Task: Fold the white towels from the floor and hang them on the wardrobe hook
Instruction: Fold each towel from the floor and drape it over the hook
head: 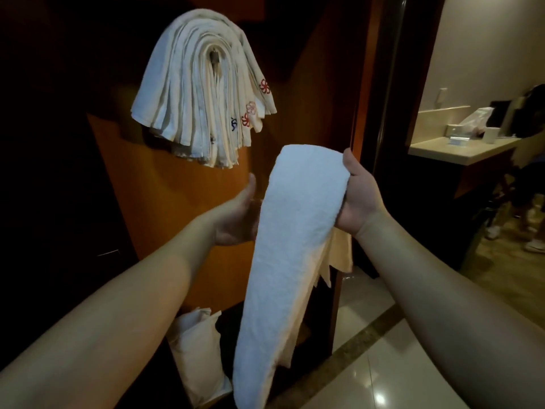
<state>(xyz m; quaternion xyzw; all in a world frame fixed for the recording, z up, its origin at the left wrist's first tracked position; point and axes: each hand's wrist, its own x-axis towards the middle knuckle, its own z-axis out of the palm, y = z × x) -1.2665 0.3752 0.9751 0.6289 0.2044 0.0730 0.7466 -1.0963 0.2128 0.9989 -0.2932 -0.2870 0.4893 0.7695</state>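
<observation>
Gripping the folded towel [292,231] by one edge in right hand [358,199], left hand [239,215] open beside it, risking slippage off the crowded wardrobe hook [213,57].

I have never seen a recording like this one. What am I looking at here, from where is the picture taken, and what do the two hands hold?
There is no machine here. A person wears a camera on the head, and it looks forward and down, so you see that person's own two bare arms.

The right hand grips the upper end of a folded white towel, which hangs down long between the arms. The left hand is open at the towel's left side; whether it touches the towel cannot be told.

Above, a thick bundle of folded towels already hangs over a hook on the dark wooden wardrobe. Low down, more white cloth lies at the wardrobe's foot. At the right stands a counter with small things on it.
</observation>
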